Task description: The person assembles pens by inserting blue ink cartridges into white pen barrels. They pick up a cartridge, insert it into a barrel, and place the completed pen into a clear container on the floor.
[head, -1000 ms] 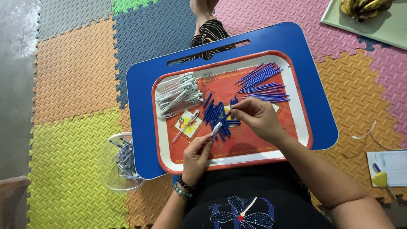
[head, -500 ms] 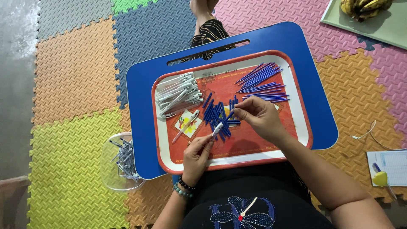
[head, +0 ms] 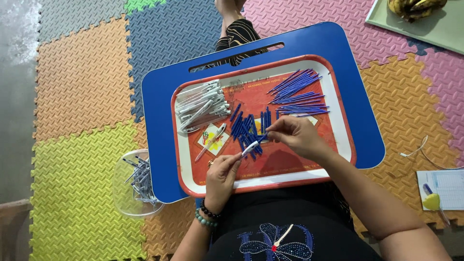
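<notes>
1. the left hand [head: 223, 175], at about 7 o'clock on the red tray [head: 270, 180], pinches a white pen barrel [head: 249, 148] between thumb and fingers, tip pointing up toward 1 o'clock.
2. the right hand [head: 297, 137], near the tray's centre, is closed narrowly on a thin blue refill [head: 263, 137] that slants down toward the barrel's open end.
3. compared with half a second ago, the refill's free end lies closer to the barrel tip; the two now look nearly touching, though i cannot tell if it has entered.
4. judged from that, the fitting of this refill seems just at its start.
5. around them: loose blue pen parts [head: 246, 126] at centre, a fan of blue refills [head: 298, 93] at 1 o'clock, white pen barrels [head: 202, 105] at 10 o'clock.
6. the tray rests on a blue lap desk [head: 159, 96]; a clear bowl [head: 126, 193] with pen parts sits on the foam mat at 8 o'clock.
</notes>
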